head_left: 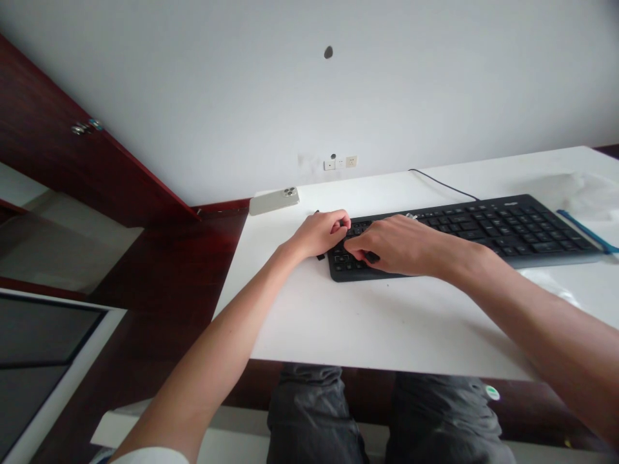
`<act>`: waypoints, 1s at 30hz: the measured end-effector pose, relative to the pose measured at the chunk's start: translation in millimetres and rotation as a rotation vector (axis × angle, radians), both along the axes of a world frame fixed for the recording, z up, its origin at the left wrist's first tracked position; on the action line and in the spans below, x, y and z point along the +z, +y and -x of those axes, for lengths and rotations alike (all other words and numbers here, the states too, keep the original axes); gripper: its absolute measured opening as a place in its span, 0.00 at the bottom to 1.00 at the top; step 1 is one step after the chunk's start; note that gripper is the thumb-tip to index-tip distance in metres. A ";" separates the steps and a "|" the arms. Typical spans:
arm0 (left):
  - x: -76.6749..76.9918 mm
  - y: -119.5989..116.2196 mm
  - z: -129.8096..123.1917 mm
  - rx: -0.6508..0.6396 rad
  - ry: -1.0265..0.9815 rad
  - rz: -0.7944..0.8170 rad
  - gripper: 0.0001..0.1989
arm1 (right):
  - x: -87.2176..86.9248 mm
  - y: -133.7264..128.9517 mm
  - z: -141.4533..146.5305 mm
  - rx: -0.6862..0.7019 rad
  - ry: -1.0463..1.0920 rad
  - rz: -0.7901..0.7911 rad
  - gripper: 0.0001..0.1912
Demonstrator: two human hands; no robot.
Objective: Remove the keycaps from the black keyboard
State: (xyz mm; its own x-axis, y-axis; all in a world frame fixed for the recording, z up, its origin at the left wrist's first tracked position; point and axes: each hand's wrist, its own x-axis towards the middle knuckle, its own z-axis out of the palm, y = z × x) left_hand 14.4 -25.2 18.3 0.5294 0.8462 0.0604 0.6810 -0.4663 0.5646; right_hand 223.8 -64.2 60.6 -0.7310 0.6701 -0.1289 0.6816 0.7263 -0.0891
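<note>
Head view: the left hand (319, 235) is curled, its fingers bent closely together, at the left end of a black keyboard (507, 232) on a white desk (387, 335). A small dark piece (320, 256) is partly hidden beneath that hand. The right hand (396, 245) is arched over the keys, with fingertips (354, 247) lowered; any pinched item cannot be made out. A smartphone (273, 201) lies beyond.

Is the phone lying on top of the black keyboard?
No, the smartphone lies face down on the white desk near the wall, apart from the black keyboard.
</note>
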 end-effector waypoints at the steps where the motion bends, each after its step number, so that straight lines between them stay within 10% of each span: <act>1: -1.1 0.4 0.2 -0.003 0.000 -0.006 0.05 | 0.0 0.0 0.2 -0.002 -0.005 -0.008 0.10; 24: 18.1 -7.1 0.8 -0.236 0.052 0.055 0.05 | -7.7 13.2 -9.5 0.208 0.247 -0.238 0.12; 30: 15.5 -9.6 -5.3 -0.133 0.135 0.103 0.15 | -10.5 14.8 -8.1 0.182 0.288 -0.293 0.11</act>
State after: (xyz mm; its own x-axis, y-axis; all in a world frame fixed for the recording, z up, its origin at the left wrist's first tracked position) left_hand 19.7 -34.8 33.7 0.6344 0.7663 -0.1017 0.6898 -0.5019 0.5218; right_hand 231.9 -49.4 50.1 -0.8188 0.5047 0.2734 0.5175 0.8552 -0.0288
